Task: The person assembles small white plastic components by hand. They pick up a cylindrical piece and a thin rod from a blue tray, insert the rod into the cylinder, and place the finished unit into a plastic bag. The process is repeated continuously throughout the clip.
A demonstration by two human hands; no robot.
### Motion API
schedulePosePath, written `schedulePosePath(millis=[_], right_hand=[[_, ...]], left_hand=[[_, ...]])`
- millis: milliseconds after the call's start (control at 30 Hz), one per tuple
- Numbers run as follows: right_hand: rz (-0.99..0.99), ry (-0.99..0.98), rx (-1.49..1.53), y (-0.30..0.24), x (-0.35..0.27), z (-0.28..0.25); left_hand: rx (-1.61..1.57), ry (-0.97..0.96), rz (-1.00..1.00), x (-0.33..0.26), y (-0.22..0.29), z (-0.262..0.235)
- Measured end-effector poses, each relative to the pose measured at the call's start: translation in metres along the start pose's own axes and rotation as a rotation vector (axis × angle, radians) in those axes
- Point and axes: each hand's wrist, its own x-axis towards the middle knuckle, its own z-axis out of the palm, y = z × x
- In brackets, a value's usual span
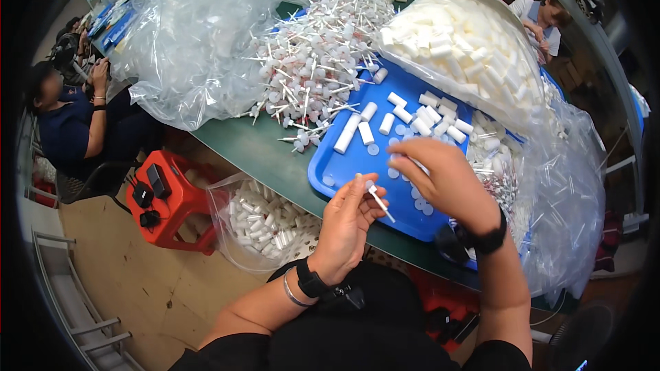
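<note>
Green counter [254,154] crowded with bagged white plastic parts.
Left hand [347,227] is gripping a pump stem [379,203] beside the blue tray [344,165]; right hand [443,178] is reaching, curled, over it, grasp hidden.

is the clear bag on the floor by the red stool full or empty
Partly full. The clear bag stands open beside the red stool, and white tubes lie heaped inside it, below its rim.

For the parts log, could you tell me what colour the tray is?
Blue; the tray shows best in the head view.
</note>
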Motion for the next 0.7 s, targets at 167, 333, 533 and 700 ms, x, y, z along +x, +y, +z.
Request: schedulePosePath(millis=[167,333,533,700], right_hand=[[-0.310,-0.018,-0.289,0.052,0.055,0.067],[-0.312,-0.238,-0.577,0.046,0.057,0.075],[-0.160,-0.092,-0.282,0.041,0.007,0.036],[0.095,-0.080,0.051,0.012,-0.049,0.015]], left_hand=[[-0.025,-0.022,-0.074,0.007,-0.001,-0.006],[0.001,-0.065,-0.097,0.006,0.005,-0.009],[0.008,-0.103,-0.055,0.011,0.003,-0.007],[0.103,-0.202,0.044,0.005,-0.002,0.007]])
